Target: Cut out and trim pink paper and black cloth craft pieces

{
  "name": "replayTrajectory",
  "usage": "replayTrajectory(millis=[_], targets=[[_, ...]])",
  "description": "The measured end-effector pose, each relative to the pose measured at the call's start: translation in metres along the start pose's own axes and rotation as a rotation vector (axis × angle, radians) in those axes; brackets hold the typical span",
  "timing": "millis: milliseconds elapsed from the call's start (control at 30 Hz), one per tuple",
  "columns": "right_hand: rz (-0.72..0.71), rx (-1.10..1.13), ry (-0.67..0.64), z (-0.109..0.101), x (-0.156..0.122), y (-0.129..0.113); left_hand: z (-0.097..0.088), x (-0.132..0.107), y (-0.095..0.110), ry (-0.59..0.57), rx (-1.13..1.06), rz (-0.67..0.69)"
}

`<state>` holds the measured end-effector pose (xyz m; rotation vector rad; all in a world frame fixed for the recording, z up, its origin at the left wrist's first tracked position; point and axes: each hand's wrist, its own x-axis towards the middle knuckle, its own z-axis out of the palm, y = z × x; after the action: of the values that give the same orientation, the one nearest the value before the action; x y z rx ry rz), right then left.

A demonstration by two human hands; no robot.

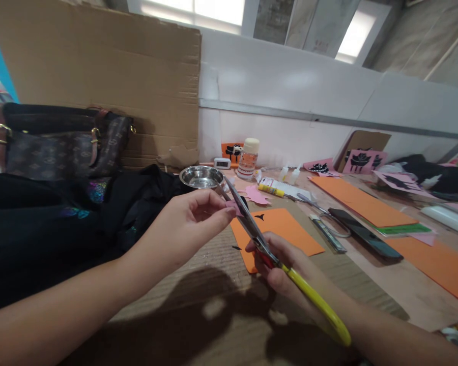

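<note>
My left hand pinches a small pink paper scrap between thumb and fingertips, held above the table. My right hand grips yellow-handled scissors; their blades point up and away and meet the pink scrap at my left fingertips. Beneath both hands lies an orange paper sheet with small black cut shapes on it.
A steel bowl, a bottle, a glue stick, a dark phone, more orange sheets and pink cards with black cutouts lie on the table. Black bags and cardboard stand at left.
</note>
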<state>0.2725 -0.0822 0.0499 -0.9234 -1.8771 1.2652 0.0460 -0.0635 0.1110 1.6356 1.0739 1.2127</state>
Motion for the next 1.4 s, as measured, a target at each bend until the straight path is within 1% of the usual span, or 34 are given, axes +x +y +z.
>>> replayTrajectory(millis=[400, 500, 733, 867, 1000, 1233, 1400], targets=[[-0.005, 0.057, 0.014, 0.003, 0.000, 0.005, 0.000, 0.001, 0.000, -0.014, -0.024, -0.020], [-0.008, 0.056, 0.013, 0.003, 0.000, 0.003, 0.000, 0.001, 0.000, -0.002, -0.025, -0.033], [0.025, 0.067, -0.010, 0.004, 0.000, -0.007, 0.002, 0.001, -0.002, -0.006, -0.028, -0.013], [0.035, 0.087, -0.001, 0.005, 0.000, -0.008, 0.000, 0.001, 0.003, -0.004, 0.003, -0.006], [-0.012, 0.068, 0.003, 0.003, 0.001, -0.004, -0.005, 0.001, 0.006, -0.019, 0.077, 0.009], [-0.027, 0.102, -0.033, 0.005, 0.002, -0.004, -0.005, 0.004, 0.000, -0.006, 0.077, 0.009], [-0.032, 0.142, -0.056, 0.003, 0.002, 0.002, -0.005, 0.006, -0.004, 0.001, 0.084, 0.005]])
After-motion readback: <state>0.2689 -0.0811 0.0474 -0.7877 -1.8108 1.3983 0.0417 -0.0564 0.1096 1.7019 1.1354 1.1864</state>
